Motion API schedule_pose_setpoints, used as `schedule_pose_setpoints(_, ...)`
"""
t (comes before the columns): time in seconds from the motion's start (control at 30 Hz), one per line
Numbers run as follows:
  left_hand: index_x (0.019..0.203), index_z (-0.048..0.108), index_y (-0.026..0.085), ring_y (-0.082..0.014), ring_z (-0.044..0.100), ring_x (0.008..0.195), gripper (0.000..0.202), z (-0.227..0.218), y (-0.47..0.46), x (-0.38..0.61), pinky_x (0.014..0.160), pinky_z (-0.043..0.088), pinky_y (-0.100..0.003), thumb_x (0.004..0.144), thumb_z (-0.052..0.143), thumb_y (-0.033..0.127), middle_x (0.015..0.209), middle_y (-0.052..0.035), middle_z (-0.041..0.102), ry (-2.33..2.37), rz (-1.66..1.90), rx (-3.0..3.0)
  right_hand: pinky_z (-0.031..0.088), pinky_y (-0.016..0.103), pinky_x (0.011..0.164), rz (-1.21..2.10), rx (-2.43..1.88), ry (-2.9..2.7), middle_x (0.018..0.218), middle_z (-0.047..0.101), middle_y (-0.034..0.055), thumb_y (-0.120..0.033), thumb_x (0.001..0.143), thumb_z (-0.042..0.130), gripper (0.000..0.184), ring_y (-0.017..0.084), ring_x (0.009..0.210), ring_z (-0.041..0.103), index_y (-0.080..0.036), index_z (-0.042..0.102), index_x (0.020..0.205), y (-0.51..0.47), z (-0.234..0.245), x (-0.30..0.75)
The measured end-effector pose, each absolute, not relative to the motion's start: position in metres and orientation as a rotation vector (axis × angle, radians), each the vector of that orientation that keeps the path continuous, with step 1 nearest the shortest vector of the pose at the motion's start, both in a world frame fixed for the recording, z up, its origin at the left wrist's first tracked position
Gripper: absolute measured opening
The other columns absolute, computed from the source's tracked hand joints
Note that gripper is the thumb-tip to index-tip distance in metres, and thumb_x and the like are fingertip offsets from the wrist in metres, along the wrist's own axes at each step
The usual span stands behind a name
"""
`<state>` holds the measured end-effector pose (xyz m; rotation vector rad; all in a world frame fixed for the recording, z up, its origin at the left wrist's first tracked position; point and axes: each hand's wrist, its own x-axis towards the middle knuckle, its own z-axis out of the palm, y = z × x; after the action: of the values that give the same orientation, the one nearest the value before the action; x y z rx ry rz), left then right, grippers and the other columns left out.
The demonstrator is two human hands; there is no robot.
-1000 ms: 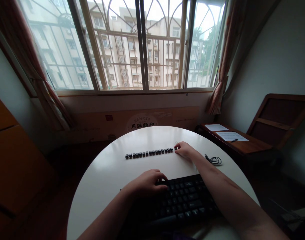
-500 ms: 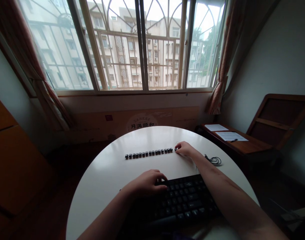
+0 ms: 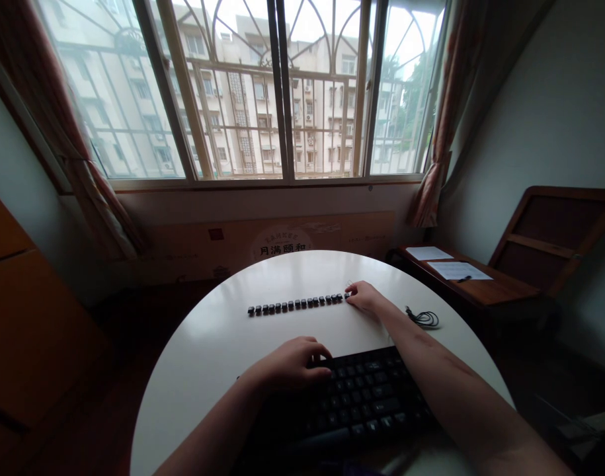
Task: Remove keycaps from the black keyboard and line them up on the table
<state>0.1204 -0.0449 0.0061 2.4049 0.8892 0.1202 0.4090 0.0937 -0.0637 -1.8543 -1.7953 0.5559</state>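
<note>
- A small dark keycap [image 3: 347, 297] is at the right-hand end of a row of keycaps [image 3: 297, 304], just beside the last one; whether it rests on the table cannot be told
- The right hand [image 3: 365, 295] pinches that keycap between thumb and fingertips, the forearm reaching up across the right part of the keyboard
- The row itself runs nearly straight across the middle of the white round table [image 3: 198, 370], slanting slightly upward to the right, with narrow gaps between the caps
- Nearer the person lies a black keyboard [image 3: 366, 390], its lower left part lost in shadow and partly covered by the arms
- The left hand [image 3: 295, 362] lies over the keyboard's upper left part, fingers curved and thumb apart from the forefinger; whether it grips the edge cannot be told
- To the right of the right forearm, a dark cable [image 3: 424, 317] lies looped on the table
- Beyond the table on the right, a wooden chair [image 3: 510, 284] bears sheets of paper [image 3: 451, 268], with a dark pen [image 3: 464, 279] on the nearer sheet
- Behind the table stands a printed panel [image 3: 326, 231], below a wide barred window [image 3: 282, 132] between tied curtains [image 3: 86, 182]
</note>
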Motion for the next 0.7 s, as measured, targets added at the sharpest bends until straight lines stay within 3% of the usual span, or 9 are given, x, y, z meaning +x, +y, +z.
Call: schedule_pose_setpoints(0.7,0.114,0.071,0.027,-0.0247,0.061,0.098,0.037,0.0081,-0.0455,0.1214,0.085,0.048,-0.033,0.085,0.061,0.048,0.107,-0.0059,0.066,0.887,0.117,2.406,0.046,0.022,0.073,0.522,-1.820,-1.867,0.093,0.075,0.0043,-0.020,0.075,0.068,0.032,0.017,0.082,0.067,-0.019,0.078,0.105,0.0881,-0.0566,0.4035)
